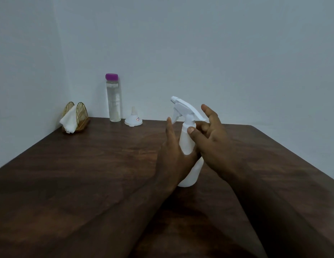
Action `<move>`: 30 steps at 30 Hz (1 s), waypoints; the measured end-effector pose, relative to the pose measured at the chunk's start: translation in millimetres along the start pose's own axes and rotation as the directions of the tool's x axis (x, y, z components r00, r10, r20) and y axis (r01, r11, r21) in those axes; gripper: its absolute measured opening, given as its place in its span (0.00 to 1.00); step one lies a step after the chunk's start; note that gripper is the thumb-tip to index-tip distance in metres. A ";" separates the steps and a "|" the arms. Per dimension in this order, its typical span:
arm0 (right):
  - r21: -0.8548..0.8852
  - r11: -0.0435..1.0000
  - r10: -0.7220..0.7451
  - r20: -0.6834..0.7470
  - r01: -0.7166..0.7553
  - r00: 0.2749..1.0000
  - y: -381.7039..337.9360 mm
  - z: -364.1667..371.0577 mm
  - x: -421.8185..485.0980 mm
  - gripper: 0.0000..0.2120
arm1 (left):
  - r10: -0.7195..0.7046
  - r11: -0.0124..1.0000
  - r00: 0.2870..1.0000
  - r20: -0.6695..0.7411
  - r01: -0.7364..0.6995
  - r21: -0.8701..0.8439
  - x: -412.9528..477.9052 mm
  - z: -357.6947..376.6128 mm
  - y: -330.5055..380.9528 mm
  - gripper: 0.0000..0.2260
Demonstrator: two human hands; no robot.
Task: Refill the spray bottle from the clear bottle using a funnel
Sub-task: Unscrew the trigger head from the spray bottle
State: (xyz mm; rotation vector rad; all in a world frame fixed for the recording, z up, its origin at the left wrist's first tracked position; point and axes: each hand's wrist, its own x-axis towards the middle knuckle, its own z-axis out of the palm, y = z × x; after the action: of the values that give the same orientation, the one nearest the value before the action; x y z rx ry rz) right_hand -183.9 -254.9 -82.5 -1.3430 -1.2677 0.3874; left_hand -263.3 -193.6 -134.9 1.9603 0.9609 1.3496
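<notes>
1. Head view: the spray bottle (186, 142) stands upright near the middle of the table (88, 164), long axis vertical, its spray head (184, 107) on top with the nozzle pointing to the far left.
2. The left hand (173, 157) wraps the bottle's body from the left and grasps it low down.
3. The right hand (212, 135) pinches the neck just under the spray head, thumb in front, other fingers behind; the forefinger sticks up free.
4. Judging from this, the head is about to be unscrewed, so the twist runs about the upright axis while the left hand steadies the body.
5. The clear bottle (114, 101), purple cap (111, 76) on, stands at the far edge, well apart to the left; the left hand is nearer.
6. The funnel (133, 120) sits mouth-down just beside it.
7. A napkin holder (75, 116) occupies the far left corner; nothing lies between.
</notes>
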 end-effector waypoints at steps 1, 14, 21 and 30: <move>-0.017 1.000 0.007 0.031 -0.007 1.000 -0.6 -1.0 -0.4 0.35 | -0.002 1.000 1.000 0.010 0.002 0.006 0.6 0.3 0.4 0.49; -0.117 0.993 -0.008 0.036 0.013 0.999 -4.6 0.2 2.9 0.39 | -0.003 1.000 0.999 0.048 0.002 0.024 3.7 2.4 -2.0 0.50; -0.133 0.991 -0.034 -0.119 0.018 0.992 -7.3 1.9 4.1 0.39 | 0.000 1.000 0.999 0.048 0.000 0.005 0.4 -1.0 -1.1 0.52; -0.136 0.991 -0.022 -0.174 -0.002 0.985 -5.5 6.2 4.8 0.37 | -0.004 1.000 0.999 0.043 0.003 0.021 2.2 -0.8 -1.5 0.52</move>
State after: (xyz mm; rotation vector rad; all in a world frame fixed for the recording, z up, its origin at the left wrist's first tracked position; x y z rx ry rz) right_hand -189.7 -249.3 -77.2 -1.4520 -1.1700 0.1737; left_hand -263.9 -190.9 -134.7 1.9944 0.9609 1.2947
